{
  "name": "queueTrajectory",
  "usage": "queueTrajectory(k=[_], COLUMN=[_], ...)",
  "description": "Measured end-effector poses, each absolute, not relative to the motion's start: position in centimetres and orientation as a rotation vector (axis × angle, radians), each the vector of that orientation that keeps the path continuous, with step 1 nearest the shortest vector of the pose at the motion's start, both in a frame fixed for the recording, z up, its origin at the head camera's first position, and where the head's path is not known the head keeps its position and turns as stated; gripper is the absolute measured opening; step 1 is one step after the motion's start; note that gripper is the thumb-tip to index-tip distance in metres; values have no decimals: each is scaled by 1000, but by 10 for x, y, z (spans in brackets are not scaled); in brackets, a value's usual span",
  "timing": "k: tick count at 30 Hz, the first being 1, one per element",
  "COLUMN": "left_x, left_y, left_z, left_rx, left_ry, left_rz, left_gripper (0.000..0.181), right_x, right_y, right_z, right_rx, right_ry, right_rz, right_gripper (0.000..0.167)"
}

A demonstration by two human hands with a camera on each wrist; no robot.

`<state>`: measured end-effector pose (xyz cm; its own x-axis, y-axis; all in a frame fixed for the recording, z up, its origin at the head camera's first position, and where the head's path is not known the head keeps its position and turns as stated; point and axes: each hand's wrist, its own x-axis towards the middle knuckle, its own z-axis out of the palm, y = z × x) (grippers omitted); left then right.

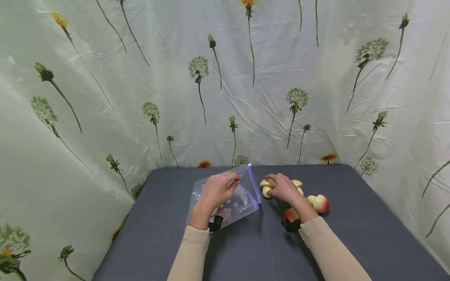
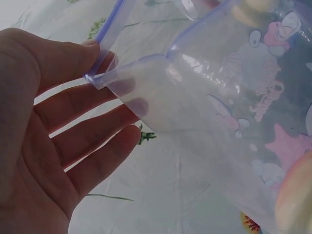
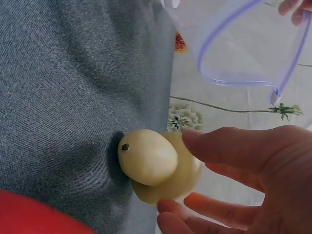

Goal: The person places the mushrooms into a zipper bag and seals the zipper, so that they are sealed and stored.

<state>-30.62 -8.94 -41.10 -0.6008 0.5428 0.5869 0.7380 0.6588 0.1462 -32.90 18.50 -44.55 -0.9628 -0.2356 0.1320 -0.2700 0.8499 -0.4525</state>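
Observation:
A clear zip bag [image 1: 242, 203] with a purple zip and pink sea-creature prints is held up, its mouth gaping to the right. My left hand [image 1: 218, 190] pinches the zip edge between thumb and index finger; the other fingers spread behind the plastic [image 2: 195, 97]. Pale yellow rounded things [image 2: 295, 200] show in or behind the bag. A cream toy mushroom [image 1: 267, 188] lies on the table. Around its cap reach the loosely bent thumb and fingers of my right hand [image 1: 284, 188]; whether they press on it is unclear. Its stem end [image 3: 146, 156] faces the right wrist camera.
Right of the mushroom, partly behind my right hand, is another cream mushroom [image 1: 298, 185]. Red-and-yellow toy pieces [image 1: 321, 203] lie nearer me, one [image 1: 290, 214] beside my right wrist. A dandelion-print curtain [image 1: 225, 97] hangs behind the dark grey table [image 1: 158, 234].

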Motion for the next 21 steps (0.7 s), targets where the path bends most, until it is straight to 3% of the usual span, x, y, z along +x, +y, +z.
queueTrajectory(k=[6,14,21], left_x=[-304,-303,-303], left_y=[-90,-89,-89], left_z=[-410,-410,-409], left_rx=[-1001,-1003,-1006], left_ry=[-2351,-2381,-2379], left_rz=[-518,-519,-513], left_gripper=[5,8,7], right_x=[-329,-328,-328], right_y=[181,182,184], right_z=[-447,-449,-449], right_rx=[414,424,455], right_ry=[-2999,-3015,-3009], right_rz=[691,703,719], right_gripper=[62,52,53])
